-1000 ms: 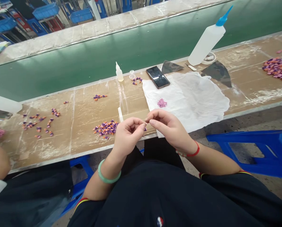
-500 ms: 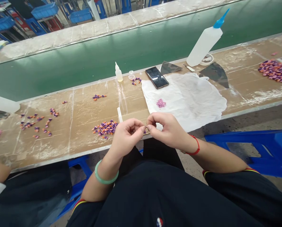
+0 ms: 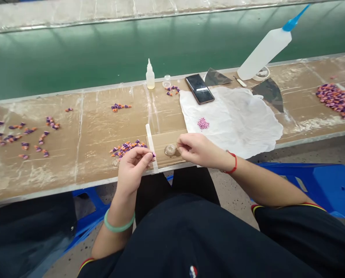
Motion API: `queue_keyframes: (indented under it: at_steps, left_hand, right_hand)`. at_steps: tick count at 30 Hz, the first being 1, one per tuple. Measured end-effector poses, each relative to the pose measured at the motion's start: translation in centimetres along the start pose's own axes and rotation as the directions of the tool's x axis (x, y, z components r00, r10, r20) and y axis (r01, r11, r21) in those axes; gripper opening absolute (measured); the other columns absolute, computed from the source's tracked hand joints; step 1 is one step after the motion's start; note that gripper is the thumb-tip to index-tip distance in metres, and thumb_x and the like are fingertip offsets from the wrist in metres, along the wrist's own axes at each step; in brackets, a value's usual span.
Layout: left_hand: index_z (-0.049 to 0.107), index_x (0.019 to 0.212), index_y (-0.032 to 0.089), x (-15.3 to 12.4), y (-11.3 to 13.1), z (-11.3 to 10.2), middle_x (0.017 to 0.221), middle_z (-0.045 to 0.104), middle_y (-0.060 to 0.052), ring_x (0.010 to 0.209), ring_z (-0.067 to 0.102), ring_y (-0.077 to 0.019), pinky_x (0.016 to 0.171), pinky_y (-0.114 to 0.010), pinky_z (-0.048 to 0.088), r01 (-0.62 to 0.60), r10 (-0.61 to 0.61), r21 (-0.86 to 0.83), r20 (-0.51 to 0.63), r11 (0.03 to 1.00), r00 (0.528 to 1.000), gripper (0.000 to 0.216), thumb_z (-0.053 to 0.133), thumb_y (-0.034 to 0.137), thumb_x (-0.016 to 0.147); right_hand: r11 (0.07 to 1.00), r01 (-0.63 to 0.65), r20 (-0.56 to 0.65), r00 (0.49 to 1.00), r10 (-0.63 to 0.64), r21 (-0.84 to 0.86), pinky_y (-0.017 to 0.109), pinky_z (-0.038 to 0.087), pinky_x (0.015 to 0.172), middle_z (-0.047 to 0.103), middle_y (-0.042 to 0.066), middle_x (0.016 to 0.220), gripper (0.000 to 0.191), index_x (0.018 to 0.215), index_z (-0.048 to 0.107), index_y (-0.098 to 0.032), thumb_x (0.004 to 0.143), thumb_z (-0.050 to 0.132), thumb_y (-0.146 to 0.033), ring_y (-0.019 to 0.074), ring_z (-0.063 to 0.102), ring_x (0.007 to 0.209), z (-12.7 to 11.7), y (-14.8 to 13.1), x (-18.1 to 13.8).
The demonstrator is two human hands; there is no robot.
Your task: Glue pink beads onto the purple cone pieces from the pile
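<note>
My left hand (image 3: 133, 168) pinches a small purple-and-pink piece (image 3: 153, 155) between thumb and forefinger, above a white flat stick (image 3: 150, 139). Just behind that hand lies a pile of purple, orange and pink pieces (image 3: 125, 148). My right hand (image 3: 203, 151) is closed in a pinch; whatever its fingertips hold is too small to make out. Left of those fingertips, a small round clear dish (image 3: 170, 150) sits on a cardboard sheet (image 3: 168, 139). Tiny pink beads (image 3: 203, 123) are heaped on a white cloth (image 3: 236, 119) beyond my right hand.
A phone (image 3: 199, 88) lies on the cloth's far-left corner. Along the back stand a small dropper bottle (image 3: 150, 76), a clear cup (image 3: 167, 81) and a large tilted bottle (image 3: 265, 54) by a tape roll (image 3: 261, 73). More pieces (image 3: 337, 100) are heaped far right, others scattered left.
My hands were together at the fingertips and have moved apart, the left one leftward with the piece. The clear dish now shows between them. The whole view has shifted.
</note>
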State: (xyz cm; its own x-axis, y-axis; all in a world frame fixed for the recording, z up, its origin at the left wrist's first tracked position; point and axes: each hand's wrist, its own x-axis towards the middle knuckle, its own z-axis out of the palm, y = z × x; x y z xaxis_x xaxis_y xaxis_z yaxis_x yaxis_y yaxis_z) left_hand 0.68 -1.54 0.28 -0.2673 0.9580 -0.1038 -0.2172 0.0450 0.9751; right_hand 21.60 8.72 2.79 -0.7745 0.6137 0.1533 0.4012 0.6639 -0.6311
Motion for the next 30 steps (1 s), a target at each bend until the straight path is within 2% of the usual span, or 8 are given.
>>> queue_keyframes:
  at_steps: [3, 9, 14, 21, 24, 27, 28, 30]
  left_hand:
    - [0.076, 0.075, 0.017, -0.5, -0.8, -0.8, 0.063, 0.07, -0.002, 0.049, 0.055, -0.0073, 0.044, -0.015, 0.042, 0.049, -0.049, 0.007, 0.002, 0.999, 0.999, 0.021, 0.087, 0.033, 0.069]
    - [0.075, 0.071, 0.017, -0.9, -0.9, -1.2, 0.06, 0.068, 0.0, 0.046, 0.054, -0.0073, 0.042, -0.017, 0.04, 0.097, -0.097, 0.0, 0.039, 0.995, 0.995, 0.015, 0.087, 0.023, 0.064]
    - [0.073, 0.067, 0.016, -0.8, -0.8, -1.3, 0.062, 0.07, 0.0, 0.047, 0.052, -0.0063, 0.042, -0.017, 0.039, 0.097, -0.095, -0.052, 0.034, 0.994, 0.995, 0.015, 0.086, 0.021, 0.062]
    - [0.072, 0.066, 0.016, -0.9, -1.0, -1.1, 0.064, 0.073, -0.003, 0.049, 0.06, -0.0091, 0.043, -0.017, 0.046, 0.124, -0.125, -0.116, -0.001, 0.985, 0.992, 0.021, 0.09, 0.023, 0.058]
    - [0.072, 0.065, 0.016, -1.1, -0.7, -0.6, 0.064, 0.074, -0.002, 0.051, 0.065, -0.0106, 0.044, -0.017, 0.05, 0.132, -0.134, -0.176, 0.001, 0.976, 0.991, 0.023, 0.092, 0.025, 0.058]
    - [0.073, 0.066, 0.017, -1.4, -0.3, 0.1, 0.064, 0.075, -0.002, 0.05, 0.066, -0.0108, 0.046, -0.018, 0.054, 0.104, -0.102, -0.237, 0.02, 0.966, 0.995, 0.025, 0.094, 0.028, 0.059]
    - [0.073, 0.067, 0.018, -1.5, -0.1, 0.4, 0.066, 0.076, -0.002, 0.05, 0.067, -0.011, 0.046, -0.019, 0.055, 0.089, -0.084, -0.25, 0.03, 0.964, 0.996, 0.025, 0.094, 0.029, 0.059]
    - [0.074, 0.068, 0.018, -1.8, 0.3, 0.8, 0.069, 0.078, -0.002, 0.05, 0.068, -0.0112, 0.047, -0.019, 0.057, 0.055, -0.042, -0.269, 0.054, 0.962, 0.998, 0.024, 0.094, 0.03, 0.062]
  right_hand:
    - [0.986, 0.012, 0.132, 0.991, 0.01, -0.167, 0.028, 0.024, 0.058, 0.042, -0.002, 0.061, 0.019, 0.068, 0.031, -0.023, 0.078, 0.046, -0.017, 0.0131, 0.034, 0.058, 0.6, 0.8, 1.2]
    - [0.855, 0.133, 0.364, 0.929, 0.069, -0.502, 0.03, 0.023, 0.059, 0.059, 0.006, 0.067, 0.014, 0.073, 0.052, -0.018, 0.086, 0.047, -0.019, 0.0157, 0.042, 0.06, 0.8, -0.1, 2.8]
    - [0.797, 0.185, 0.396, 0.915, 0.073, -0.575, 0.03, 0.023, 0.058, 0.063, 0.008, 0.067, 0.025, 0.074, 0.058, -0.016, 0.093, 0.045, -0.024, 0.0161, 0.045, 0.058, 0.8, -0.6, 3.2]
    - [0.812, 0.165, 0.342, 0.939, 0.044, -0.56, 0.031, 0.024, 0.058, 0.062, 0.008, 0.065, 0.023, 0.071, 0.054, -0.017, 0.091, 0.046, -0.024, 0.0159, 0.046, 0.058, 0.5, -0.5, 2.9]
    - [0.884, 0.089, 0.263, 0.964, 0.04, -0.459, 0.03, 0.026, 0.058, 0.061, 0.007, 0.063, 0.022, 0.067, 0.049, -0.019, 0.088, 0.048, -0.024, 0.0159, 0.048, 0.057, 0.1, -0.9, 2.4]
    - [0.994, -0.104, 0.144, 0.984, 0.109, -0.039, 0.028, 0.039, 0.061, 0.065, 0.005, 0.07, 0.015, 0.07, 0.049, -0.02, 0.084, 0.052, -0.024, 0.0165, 0.06, 0.065, -0.3, -2.2, 1.6]
    - [0.971, -0.174, 0.138, 0.979, 0.153, 0.161, 0.027, 0.045, 0.064, 0.068, 0.005, 0.075, 0.012, 0.073, 0.05, -0.021, 0.084, 0.053, -0.023, 0.0172, 0.065, 0.072, -0.3, -2.8, 1.3]
    - [0.825, -0.285, 0.193, 0.957, 0.216, 0.488, 0.029, 0.053, 0.073, 0.072, 0.006, 0.085, 0.01, 0.077, 0.051, -0.021, 0.086, 0.054, -0.024, 0.0186, 0.071, 0.086, -0.3, -4.1, 0.9]
